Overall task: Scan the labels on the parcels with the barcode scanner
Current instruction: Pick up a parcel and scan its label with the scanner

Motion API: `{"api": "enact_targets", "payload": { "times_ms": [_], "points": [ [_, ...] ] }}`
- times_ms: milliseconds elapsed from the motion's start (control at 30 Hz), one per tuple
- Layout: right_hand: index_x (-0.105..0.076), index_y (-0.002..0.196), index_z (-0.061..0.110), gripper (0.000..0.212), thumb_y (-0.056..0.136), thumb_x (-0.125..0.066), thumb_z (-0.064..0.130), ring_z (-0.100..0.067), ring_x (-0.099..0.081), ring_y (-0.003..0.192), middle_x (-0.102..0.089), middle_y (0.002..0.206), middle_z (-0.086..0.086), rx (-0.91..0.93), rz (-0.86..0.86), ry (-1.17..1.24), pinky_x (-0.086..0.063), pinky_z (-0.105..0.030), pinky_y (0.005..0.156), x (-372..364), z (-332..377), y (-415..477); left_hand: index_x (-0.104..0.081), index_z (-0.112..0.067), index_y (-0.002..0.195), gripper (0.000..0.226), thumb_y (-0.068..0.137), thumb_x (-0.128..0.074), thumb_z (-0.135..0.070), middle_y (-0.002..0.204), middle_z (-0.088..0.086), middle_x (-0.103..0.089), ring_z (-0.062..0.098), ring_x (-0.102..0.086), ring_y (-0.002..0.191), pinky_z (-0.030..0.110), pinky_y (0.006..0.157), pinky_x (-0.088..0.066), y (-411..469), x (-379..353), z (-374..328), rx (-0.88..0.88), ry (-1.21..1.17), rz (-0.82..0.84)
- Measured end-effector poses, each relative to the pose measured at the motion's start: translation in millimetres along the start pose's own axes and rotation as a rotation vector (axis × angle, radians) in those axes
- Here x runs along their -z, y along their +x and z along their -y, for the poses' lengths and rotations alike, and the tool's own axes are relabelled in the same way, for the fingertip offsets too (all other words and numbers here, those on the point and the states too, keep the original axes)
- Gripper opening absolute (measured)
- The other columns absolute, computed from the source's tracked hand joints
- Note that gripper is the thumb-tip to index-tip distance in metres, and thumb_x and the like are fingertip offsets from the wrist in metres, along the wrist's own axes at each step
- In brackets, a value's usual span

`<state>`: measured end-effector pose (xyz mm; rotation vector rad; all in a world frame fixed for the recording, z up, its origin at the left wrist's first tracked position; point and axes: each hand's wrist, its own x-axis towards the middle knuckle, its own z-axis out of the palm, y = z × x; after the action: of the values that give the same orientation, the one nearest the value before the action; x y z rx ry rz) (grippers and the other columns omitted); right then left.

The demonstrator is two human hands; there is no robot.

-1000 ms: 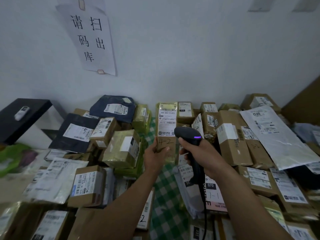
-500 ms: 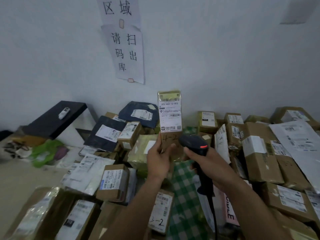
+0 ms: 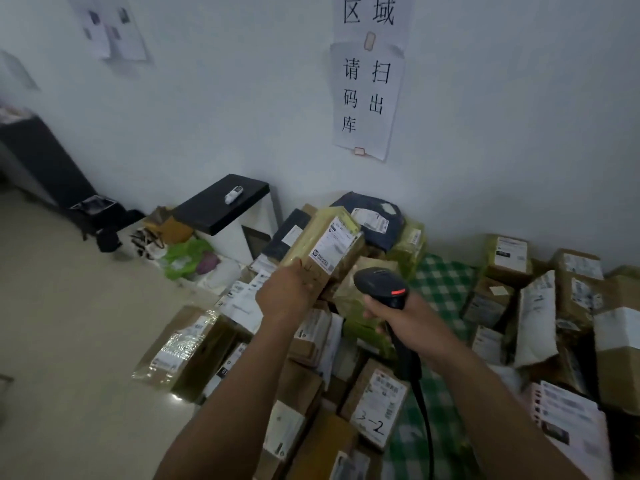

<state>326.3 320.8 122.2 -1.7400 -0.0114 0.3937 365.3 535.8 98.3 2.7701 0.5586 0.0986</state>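
Heaped parcels (image 3: 377, 407) on green checked cloth (image 3: 445, 285)

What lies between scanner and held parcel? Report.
Head view: open air between barcode scanner and held parcel; only a yellow-green pile parcel shows behind.

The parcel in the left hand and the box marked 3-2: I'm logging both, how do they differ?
The held parcel is held up tilted, gripped by the left hand; the 3-2 box lies among other parcels. The held parcel looks yellowish and glossy; the 3-2 box is plain brown cardboard. The 3-2 box's handwriting sits on its label; the held parcel's sits below its label, partly hidden. Both carry a white printed label.
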Motion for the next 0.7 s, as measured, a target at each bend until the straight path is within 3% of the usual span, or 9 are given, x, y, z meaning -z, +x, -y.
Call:
{"api": "enact_targets", "payload": {
  "times_ms": [67,133,300,433,567,700],
  "points": [
    [-0.066,0.112,0.04,0.015,0.097,-0.069,0.039,-0.007,-0.066,0.066,-0.079,0.09,0.004,-0.011,-0.011,-0.001,-0.053,-0.025,0.063,0,-2,-1,-0.06,-0.027,0.127,0.033,0.095,-0.061,-0.033,0.112,0.006,-0.066,0.03,-0.063,0.106,0.044,0.085,-0.047,6,-20,4,-0.009,0.061,-0.006],
    [-0.067,0.108,0.037,0.012,0.096,-0.07,0.04,-0.009,-0.067,0.069,-0.079,0.089,0.004,-0.024,-0.026,0.007,-0.055,-0.028,0.067,3,-6,-4,-0.059,-0.029,0.123,0.029,0.094,-0.061,-0.032,0.122,0.007,-0.062,0.034,-0.054,0.119,0.05,0.097,-0.041,9,-43,6,-0.025,0.082,-0.016],
    [-0.069,0.106,0.032,0.011,0.096,-0.07,0.038,-0.013,-0.066,0.069,-0.078,0.089,0.001,-0.051,-0.102,0.03,-0.055,-0.035,0.072,20,-18,-18,-0.049,-0.028,0.13,0.041,0.095,-0.06,-0.045,0.149,0.013,-0.04,0.039,-0.035,0.132,0.052,0.104,-0.033,1,-69,0,-0.085,0.054,-0.094],
    [-0.07,0.106,0.026,0.012,0.097,-0.069,0.034,-0.012,-0.065,0.065,-0.078,0.087,0.0,-0.084,-0.177,0.085,-0.052,-0.035,0.068,37,-32,-41,-0.039,-0.032,0.147,0.057,0.095,-0.062,-0.041,0.163,0.009,-0.019,0.037,-0.015,0.147,0.058,0.115,-0.021,-27,-71,-22,-0.167,-0.117,-0.068],
    [-0.068,0.101,0.033,0.006,0.096,-0.07,0.032,-0.014,-0.066,0.065,-0.077,0.085,0.0,-0.118,-0.271,0.17,-0.053,-0.036,0.069,61,-55,-75,-0.043,-0.035,0.149,0.054,0.098,-0.06,-0.043,0.16,0.002,-0.027,0.027,-0.022,0.147,0.05,0.12,-0.023,-84,-84,-54,-0.361,-0.199,0.032],
    [-0.067,0.112,0.031,0.019,0.094,-0.073,0.034,-0.017,-0.067,0.067,-0.077,0.081,0.002,-0.19,-0.377,0.223,-0.053,-0.036,0.068,77,-89,-113,-0.051,-0.03,0.145,0.051,0.098,-0.063,-0.045,0.151,-0.003,-0.042,0.021,-0.043,0.138,0.041,0.113,-0.041,-145,-117,-79,-0.452,-0.41,0.318]
  ]
}}
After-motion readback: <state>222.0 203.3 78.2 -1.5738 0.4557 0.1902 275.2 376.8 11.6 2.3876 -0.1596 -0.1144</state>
